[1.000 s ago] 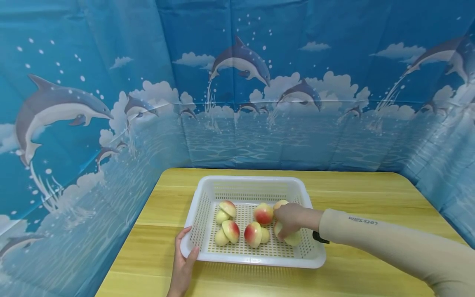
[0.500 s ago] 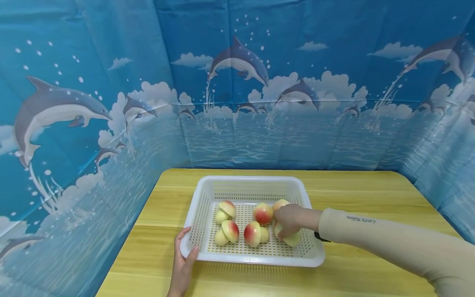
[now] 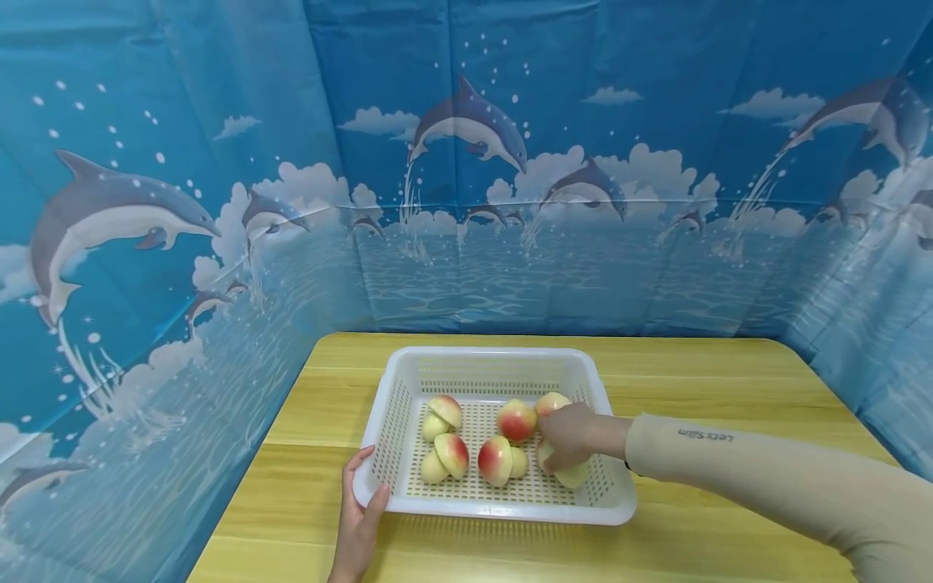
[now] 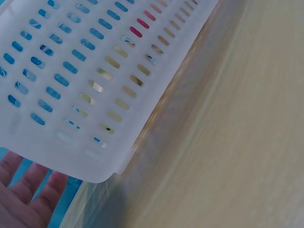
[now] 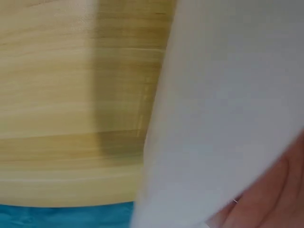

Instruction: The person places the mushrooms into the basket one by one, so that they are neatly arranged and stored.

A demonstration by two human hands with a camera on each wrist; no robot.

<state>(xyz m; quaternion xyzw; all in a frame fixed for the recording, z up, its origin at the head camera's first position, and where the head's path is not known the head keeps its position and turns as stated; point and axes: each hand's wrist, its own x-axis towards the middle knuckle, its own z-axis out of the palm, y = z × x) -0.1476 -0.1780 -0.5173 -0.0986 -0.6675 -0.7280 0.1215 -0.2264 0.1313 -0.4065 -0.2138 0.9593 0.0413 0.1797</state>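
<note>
Several toy mushrooms with red-and-yellow caps and pale stems lie in a white plastic basket (image 3: 503,510), among them a front left mushroom (image 3: 452,455) and a front middle mushroom (image 3: 496,461). My left hand (image 3: 357,522) holds the basket's front left corner, thumb over the rim and fingers along the side. The left wrist view shows fingers (image 4: 50,192) beside the slotted wall. At the basket's right end, my right hand (image 3: 572,431) grips the front right mushroom (image 3: 572,475), partly covering it; its fingertips are hidden. Just behind that hand sits another mushroom (image 3: 551,402).
The basket stands on a yellow wood-grain table (image 3: 692,389) with rounded back corners. A blue curtain (image 3: 510,267) printed with dolphins and waves hangs behind and along both sides. The basket's white wall (image 5: 218,109) fills much of the right wrist view.
Both hands and the mushrooms stay almost where they were. The basket and right forearm appear shifted very slightly left in the head view.
</note>
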